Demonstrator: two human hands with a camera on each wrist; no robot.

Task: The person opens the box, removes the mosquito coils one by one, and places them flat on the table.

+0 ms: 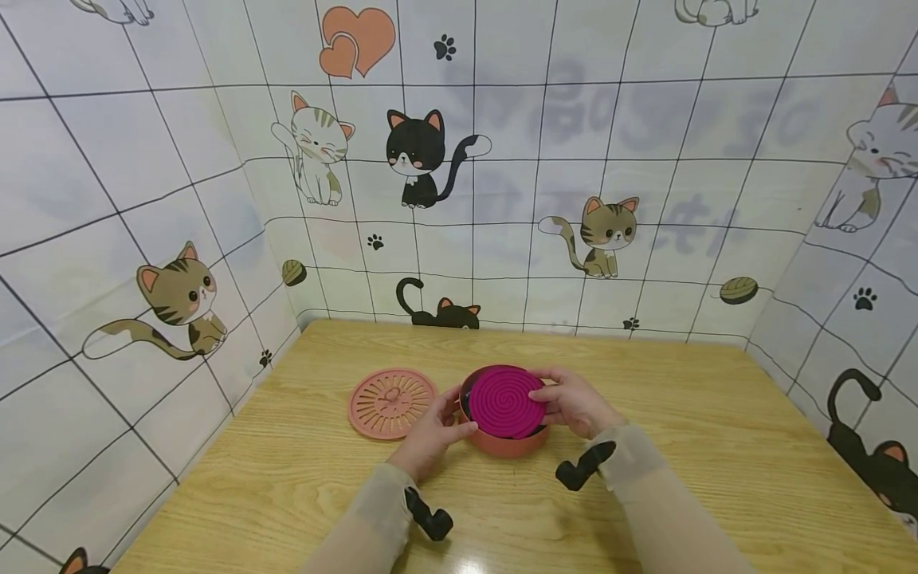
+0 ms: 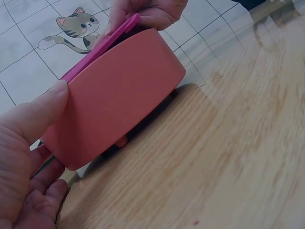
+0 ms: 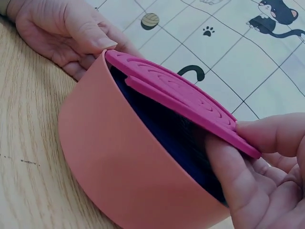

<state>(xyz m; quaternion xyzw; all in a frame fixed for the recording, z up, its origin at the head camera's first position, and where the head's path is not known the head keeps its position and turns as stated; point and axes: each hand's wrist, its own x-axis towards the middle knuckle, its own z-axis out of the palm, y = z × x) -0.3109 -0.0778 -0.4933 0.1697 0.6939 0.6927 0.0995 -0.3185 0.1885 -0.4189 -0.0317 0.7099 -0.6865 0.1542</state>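
Note:
A magenta spiral mosquito coil [image 1: 506,402] lies tilted over the mouth of a round salmon-pink tin [image 1: 505,447] on the table. My right hand [image 1: 571,401] pinches the coil's right edge, thumb on top and fingers beneath, as the right wrist view shows. In that view the coil [image 3: 176,90] is raised on the right-hand side, and the tin's dark inside shows under it. My left hand [image 1: 433,431] grips the tin's left side, its thumb at the rim beside the coil's edge. From the left wrist view, the tin's outer wall [image 2: 119,90] hides its inside.
Flat on the table to the left of the tin rests a round pink lid [image 1: 391,403] with slots and a raised knob-like middle. The wooden table [image 1: 688,446] meets cat-printed wall sheets [image 1: 502,263] at its back and sides.

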